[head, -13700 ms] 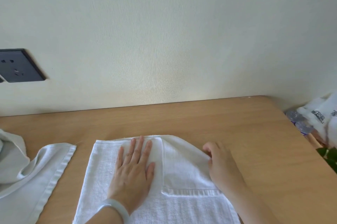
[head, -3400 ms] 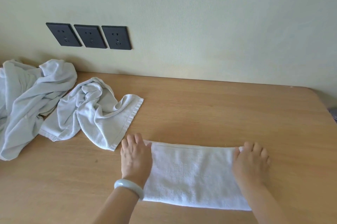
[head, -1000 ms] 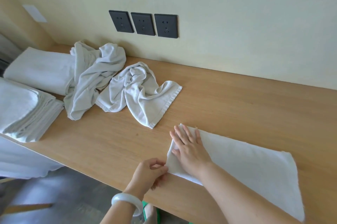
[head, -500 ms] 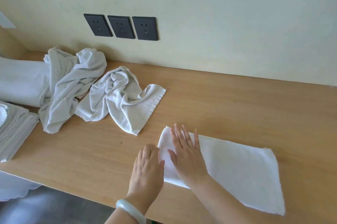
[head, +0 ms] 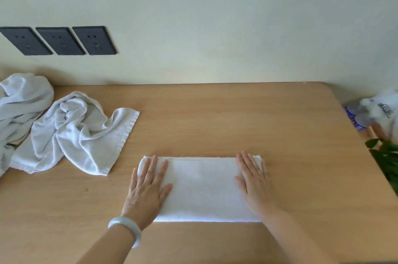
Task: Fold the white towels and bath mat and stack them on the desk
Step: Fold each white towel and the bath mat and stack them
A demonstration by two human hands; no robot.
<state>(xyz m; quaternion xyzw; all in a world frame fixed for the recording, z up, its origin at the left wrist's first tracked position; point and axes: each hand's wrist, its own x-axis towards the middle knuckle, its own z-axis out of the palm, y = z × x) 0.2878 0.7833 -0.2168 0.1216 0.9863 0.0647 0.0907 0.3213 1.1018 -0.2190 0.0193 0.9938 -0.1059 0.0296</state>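
Folded towel is pressed flat under the spread left hand and right hand. 2 crumpled towels lie unfolded.

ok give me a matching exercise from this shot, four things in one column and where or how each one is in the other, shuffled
Things
1. folded white towel
2. crumpled towel with the hemmed edge
3. pale bracelet
4. green leaves

Places or states
a. on the left wrist
b. just past the right edge of the desk
c. pressed flat under the left hand and right hand
d. in a loose heap on the left of the desk

Pairs: 1-c, 2-d, 3-a, 4-b
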